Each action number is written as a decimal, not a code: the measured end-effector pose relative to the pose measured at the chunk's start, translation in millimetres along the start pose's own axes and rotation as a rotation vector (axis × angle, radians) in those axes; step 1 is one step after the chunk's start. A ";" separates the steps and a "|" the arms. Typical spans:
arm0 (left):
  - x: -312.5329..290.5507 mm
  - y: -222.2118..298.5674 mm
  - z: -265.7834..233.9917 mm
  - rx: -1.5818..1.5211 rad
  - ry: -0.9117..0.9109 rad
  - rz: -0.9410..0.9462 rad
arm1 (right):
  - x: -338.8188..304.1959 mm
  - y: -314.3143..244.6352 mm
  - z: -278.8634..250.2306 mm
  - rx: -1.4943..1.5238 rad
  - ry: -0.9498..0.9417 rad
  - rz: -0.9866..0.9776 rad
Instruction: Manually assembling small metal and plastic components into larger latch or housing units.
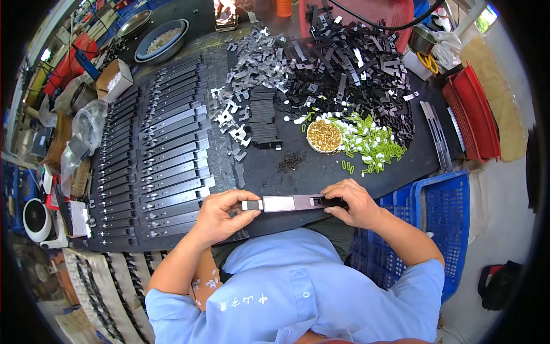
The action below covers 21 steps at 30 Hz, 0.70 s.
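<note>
At the table's near edge I hold a long, flat metal strip (pixel 301 203) level in both hands. It is dark, with a bright shiny stretch left of its middle and a small dark square opening toward the right. My left hand (pixel 220 215) pinches a small silvery metal clip (pixel 252 204) at the strip's left end. Around the right end close the thumb and fingers of my right hand (pixel 356 205). Beyond the strip lie a neat stack of dark flat parts (pixel 264 117), a round dish of small golden pieces (pixel 324 136) and loose bright green pieces (pixel 375 140) mixed with white ones.
Rows of similar dark strips (pixel 175 155) cover the table's left side. Heaps of silvery clips (pixel 258 54) and black parts (pixel 344 63) fill the far side. Blue crates (pixel 452 229) stand at the near right, with red baskets (pixel 471 112) above them. A phone (pixel 226 14) stands far off.
</note>
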State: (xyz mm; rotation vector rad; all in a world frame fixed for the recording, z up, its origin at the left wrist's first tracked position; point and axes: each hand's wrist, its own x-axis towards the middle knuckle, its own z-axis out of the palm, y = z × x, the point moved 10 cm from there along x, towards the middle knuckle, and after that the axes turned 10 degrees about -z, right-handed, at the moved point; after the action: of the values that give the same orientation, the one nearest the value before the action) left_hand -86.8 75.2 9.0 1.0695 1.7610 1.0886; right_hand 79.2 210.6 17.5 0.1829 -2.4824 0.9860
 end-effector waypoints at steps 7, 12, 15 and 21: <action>3.3 -28.1 3.4 -0.210 0.033 -0.144 | -9.7 -2.0 -1.3 -0.286 -0.193 -0.158; 3.6 -24.4 -5.2 -0.578 0.024 -0.143 | 3.9 -17.7 3.4 -0.196 -0.167 -0.202; 1.2 -18.3 -2.9 -0.617 -0.067 -0.191 | 16.1 -32.4 9.6 -0.134 -0.222 -0.204; 1.2 -16.6 -6.5 -0.700 -0.093 -0.301 | 19.2 -35.7 17.9 -0.025 -0.355 -0.072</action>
State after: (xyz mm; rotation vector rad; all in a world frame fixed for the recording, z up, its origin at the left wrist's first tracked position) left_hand -97.2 70.0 -4.5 0.4030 1.2525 1.2911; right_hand 65.8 173.1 36.9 0.4732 -2.7805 0.9607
